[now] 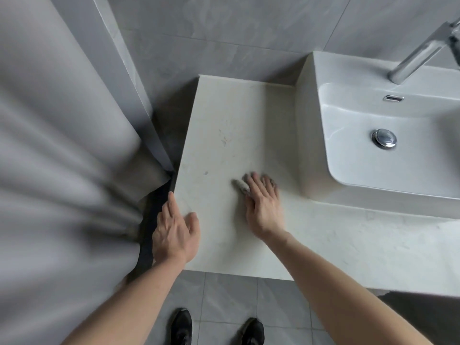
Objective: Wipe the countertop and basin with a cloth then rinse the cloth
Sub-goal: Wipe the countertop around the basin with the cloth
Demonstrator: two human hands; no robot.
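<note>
The right hand (262, 204) is pressing the grey cloth (242, 185) flat under straight fingers, grip open, on the worktop (224, 135) left of the basin (388, 158). The left hand (174, 232) is resting open on the worktop's left edge. Faint marks are lying further back; judging by these, overlapping strokes with even pressure would serve best.

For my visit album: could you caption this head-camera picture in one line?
Right hand presses a cloth flat on the countertop beside the basin; left hand rests on the counter's edge.
</note>
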